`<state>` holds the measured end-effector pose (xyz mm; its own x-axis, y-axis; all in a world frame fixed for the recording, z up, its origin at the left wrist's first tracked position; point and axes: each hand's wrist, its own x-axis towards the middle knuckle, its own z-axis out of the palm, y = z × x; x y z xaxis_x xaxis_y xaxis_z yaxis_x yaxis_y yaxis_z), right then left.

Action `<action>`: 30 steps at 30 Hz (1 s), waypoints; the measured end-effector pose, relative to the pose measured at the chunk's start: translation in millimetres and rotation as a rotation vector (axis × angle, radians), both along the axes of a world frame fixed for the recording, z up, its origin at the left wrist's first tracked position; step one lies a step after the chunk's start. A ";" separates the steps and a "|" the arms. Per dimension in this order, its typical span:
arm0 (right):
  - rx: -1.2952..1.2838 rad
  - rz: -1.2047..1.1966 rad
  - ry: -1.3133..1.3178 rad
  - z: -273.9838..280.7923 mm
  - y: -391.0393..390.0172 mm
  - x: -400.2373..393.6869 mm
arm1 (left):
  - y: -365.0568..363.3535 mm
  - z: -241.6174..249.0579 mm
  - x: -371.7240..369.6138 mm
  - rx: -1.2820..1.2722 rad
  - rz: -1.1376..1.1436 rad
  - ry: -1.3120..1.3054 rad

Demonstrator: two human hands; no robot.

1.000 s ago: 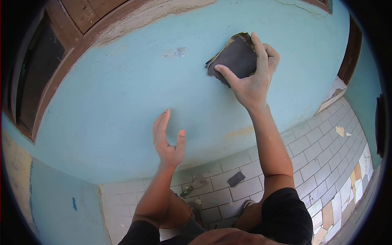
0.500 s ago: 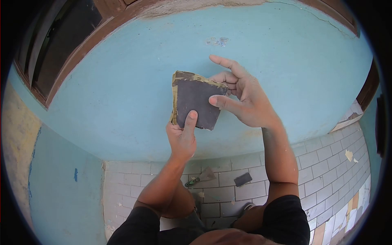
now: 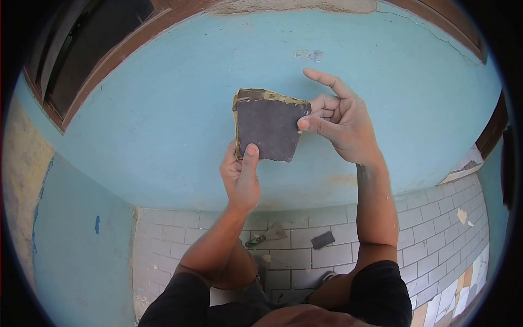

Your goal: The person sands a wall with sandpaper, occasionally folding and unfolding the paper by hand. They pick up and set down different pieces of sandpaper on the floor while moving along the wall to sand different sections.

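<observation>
A dark, roughly square sheet of what looks like sandpaper (image 3: 268, 129), with worn yellowish edges along its top and left, is held up before the light blue wall (image 3: 180, 109). My left hand (image 3: 241, 177) grips its lower left corner, thumb on the front face and fingers behind. At the upper right edge, my right hand (image 3: 343, 122) pinches the sheet between thumb and bent fingers, while its index finger points up and away. Pale dust covers the fingers of both hands.
On the grey tiled floor (image 3: 327, 256) below lie a scraper with a green handle (image 3: 255, 241) and a dark rectangular piece (image 3: 323, 240). Paint flakes (image 3: 462, 216) are at the right. A brown-framed window (image 3: 98, 49) is at the upper left.
The sheet has shifted slightly up and right and faces the camera more squarely. My right hand has moved up and right, its thumb now nearer the sheet's right edge.
</observation>
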<state>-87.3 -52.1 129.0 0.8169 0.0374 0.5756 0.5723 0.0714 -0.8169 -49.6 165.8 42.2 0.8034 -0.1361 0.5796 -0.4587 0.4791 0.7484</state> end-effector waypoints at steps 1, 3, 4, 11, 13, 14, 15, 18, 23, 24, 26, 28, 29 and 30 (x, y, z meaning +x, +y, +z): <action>0.000 0.002 0.000 -0.9 1.6 1.9 | -2.0 3.3 -1.9 0.000 0.002 0.000; 0.024 -0.023 -0.019 -4.4 5.2 6.0 | -9.1 12.8 -6.8 -0.047 0.055 -0.062; 0.024 -0.024 -0.018 -5.8 7.2 7.4 | -8.4 13.0 -5.1 -0.046 0.055 -0.061; 0.148 -0.148 -0.064 -18.5 28.7 20.4 | -7.2 12.9 -6.8 0.102 0.139 -0.206; 0.168 -0.185 -0.100 -18.3 39.9 19.7 | -5.8 9.7 -5.7 0.117 0.165 -0.223; 0.159 -0.222 -0.135 -16.5 46.9 16.0 | -2.4 2.8 -1.6 0.206 0.195 -0.257; 0.151 -0.259 -0.170 -16.0 51.6 13.8 | 0.0 -1.3 0.1 0.296 0.225 -0.289; 0.120 -0.323 -0.229 -19.1 57.1 14.5 | -5.6 6.4 -11.9 0.297 0.264 -0.223; 0.109 -0.448 -0.248 -25.5 58.6 24.7 | -5.7 0.2 -13.7 0.273 0.255 -0.311; 0.132 -0.454 -0.240 -25.9 60.0 25.4 | -7.0 0.9 -14.0 0.236 0.221 -0.301; 0.137 -0.448 -0.214 -26.0 62.6 22.6 | -9.8 4.7 -13.3 0.225 0.238 -0.322; 0.143 -0.443 -0.187 -27.6 65.8 22.9 | -10.2 7.3 -13.9 0.251 0.287 -0.350; 0.131 -0.482 -0.215 -30.3 68.1 25.2 | -9.7 7.7 -14.5 0.281 0.271 -0.336; 0.118 -0.520 -0.242 -31.9 69.3 26.5 | -9.0 7.8 -14.8 0.310 0.255 -0.323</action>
<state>-60.8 17.2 97.1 0.5551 -0.4091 0.7242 0.7260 -0.1865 -0.6619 -64.4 156.8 50.0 0.6203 -0.1640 0.7671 -0.7631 0.1000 0.6385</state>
